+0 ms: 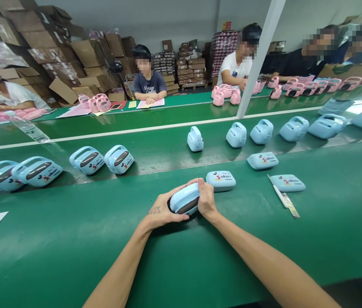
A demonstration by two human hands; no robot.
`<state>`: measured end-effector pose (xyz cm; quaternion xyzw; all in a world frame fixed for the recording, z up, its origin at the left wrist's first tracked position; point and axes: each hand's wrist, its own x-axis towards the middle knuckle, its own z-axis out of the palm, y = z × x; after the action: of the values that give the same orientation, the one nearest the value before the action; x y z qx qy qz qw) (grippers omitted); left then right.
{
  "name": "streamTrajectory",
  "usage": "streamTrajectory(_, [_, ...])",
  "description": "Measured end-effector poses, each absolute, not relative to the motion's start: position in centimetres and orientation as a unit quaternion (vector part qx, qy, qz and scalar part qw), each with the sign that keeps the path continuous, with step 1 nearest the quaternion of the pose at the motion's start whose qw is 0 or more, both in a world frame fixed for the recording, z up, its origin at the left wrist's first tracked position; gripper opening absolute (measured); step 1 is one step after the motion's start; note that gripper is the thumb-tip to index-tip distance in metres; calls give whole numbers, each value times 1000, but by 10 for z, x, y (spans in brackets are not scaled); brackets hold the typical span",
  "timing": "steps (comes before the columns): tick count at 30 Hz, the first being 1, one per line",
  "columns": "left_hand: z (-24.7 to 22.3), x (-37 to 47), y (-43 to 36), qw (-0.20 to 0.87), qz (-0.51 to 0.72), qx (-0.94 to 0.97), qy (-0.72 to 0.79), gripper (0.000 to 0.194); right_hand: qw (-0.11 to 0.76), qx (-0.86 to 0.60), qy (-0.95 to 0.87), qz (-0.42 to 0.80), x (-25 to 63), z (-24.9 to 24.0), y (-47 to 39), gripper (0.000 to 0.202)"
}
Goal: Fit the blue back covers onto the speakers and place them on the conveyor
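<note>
Near the front edge of the green table, left hand and right hand are clamped on opposite ends of a blue casing. A printed blue cover lies just beyond the right hand.

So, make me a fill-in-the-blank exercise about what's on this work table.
The left hand and right hand hold a glossy light ____ plastic casing.

The capitalised cartoon name on the flat, handle-less plastic shell just right of the hands reads ____.

The clear plastic bottle at the left lies on its ____.

The small rounded plastic units before the white-shirted person near the white post are coloured ____.

Missing words: blue; Mickey; side; pink.
</note>
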<state>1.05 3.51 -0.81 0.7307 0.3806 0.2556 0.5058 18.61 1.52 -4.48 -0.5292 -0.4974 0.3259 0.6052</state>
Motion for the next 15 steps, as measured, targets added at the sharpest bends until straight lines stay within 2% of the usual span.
streamTrajectory(6, [-5,13,31,500,279,729,376,81,610,-546,-487,305,180,-43,13,73])
streamTrajectory(9, [-6,12,31,492,273,730,388,78,586,-556,-501,310,179,-38,15,73])
streamTrajectory(12, [-12,8,39,487,293,706,422,70,551,-541,-545,325,197,-28,20,55])
streamTrajectory(14, [-17,3,55,474,346,660,469,64,533,-526,-600,284,223,-21,22,39])
streamTrajectory(15, [-19,-1,66,457,384,630,497,61,515,-524,-635,239,239,-18,22,39])
